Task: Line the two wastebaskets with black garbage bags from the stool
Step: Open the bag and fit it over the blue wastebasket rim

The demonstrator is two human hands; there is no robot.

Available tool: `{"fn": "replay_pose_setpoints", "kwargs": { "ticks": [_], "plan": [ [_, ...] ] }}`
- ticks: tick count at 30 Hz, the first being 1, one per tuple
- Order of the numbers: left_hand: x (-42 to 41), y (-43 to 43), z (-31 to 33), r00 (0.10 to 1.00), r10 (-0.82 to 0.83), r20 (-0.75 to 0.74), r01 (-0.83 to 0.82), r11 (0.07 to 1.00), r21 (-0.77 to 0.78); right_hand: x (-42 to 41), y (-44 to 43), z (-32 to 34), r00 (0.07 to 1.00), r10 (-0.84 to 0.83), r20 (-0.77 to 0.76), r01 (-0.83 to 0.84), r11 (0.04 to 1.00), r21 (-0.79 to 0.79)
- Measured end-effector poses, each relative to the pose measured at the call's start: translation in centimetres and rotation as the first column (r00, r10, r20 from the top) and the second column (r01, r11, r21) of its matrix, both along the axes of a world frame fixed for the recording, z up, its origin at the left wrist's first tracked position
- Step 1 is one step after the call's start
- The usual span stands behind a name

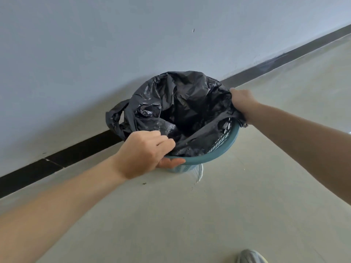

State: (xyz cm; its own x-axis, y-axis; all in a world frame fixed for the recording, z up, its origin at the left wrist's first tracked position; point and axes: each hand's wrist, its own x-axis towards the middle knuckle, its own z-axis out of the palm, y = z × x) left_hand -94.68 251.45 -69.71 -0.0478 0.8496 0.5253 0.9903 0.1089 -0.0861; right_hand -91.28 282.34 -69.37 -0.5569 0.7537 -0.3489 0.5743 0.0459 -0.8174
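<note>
A teal plastic wastebasket [212,157] with a perforated wall stands on the floor against the wall. A black garbage bag [182,103] sits open inside it, its crumpled top billowing above the rim and one handle loop hanging over the far left side. My left hand [146,152] pinches the bag's edge at the near left rim, thumb under the rim. My right hand [242,103] grips the bag's edge at the right side of the rim. The near rim is bare. The second wastebasket and the stool are out of view.
A pale wall [95,54] with a black baseboard [79,150] runs diagonally behind the basket. The floor [171,215] is light and smooth, with a few dark specks near the basket. The toe of a grey shoe [250,256] shows at the bottom edge.
</note>
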Motion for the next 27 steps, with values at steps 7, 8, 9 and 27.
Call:
{"fn": "replay_pose_setpoints", "kwargs": {
  "ticks": [7, 8, 9, 27],
  "plan": [
    [-0.6, 0.0, 0.0, 0.991, -0.036, -0.127, 0.034, 0.999, -0.017, 3.7, -3.6, 0.7, 0.851, 0.52, 0.073, -0.342, 0.443, 0.829],
    [-0.6, 0.0, -0.1, 0.992, -0.037, -0.124, 0.033, 0.999, -0.029, 4.8, -4.3, 0.7, 0.773, 0.622, 0.121, -0.387, 0.312, 0.868],
    [-0.6, 0.0, -0.4, 0.992, -0.04, -0.117, 0.036, 0.999, -0.035, 5.7, -4.7, 0.5, 0.687, 0.704, 0.179, -0.415, 0.178, 0.892],
    [1.8, -1.3, -4.1, 0.995, -0.068, -0.069, 0.051, 0.972, -0.228, 12.4, -1.4, -2.9, 0.463, 0.779, 0.422, -0.456, -0.199, 0.867]
  ]
}}
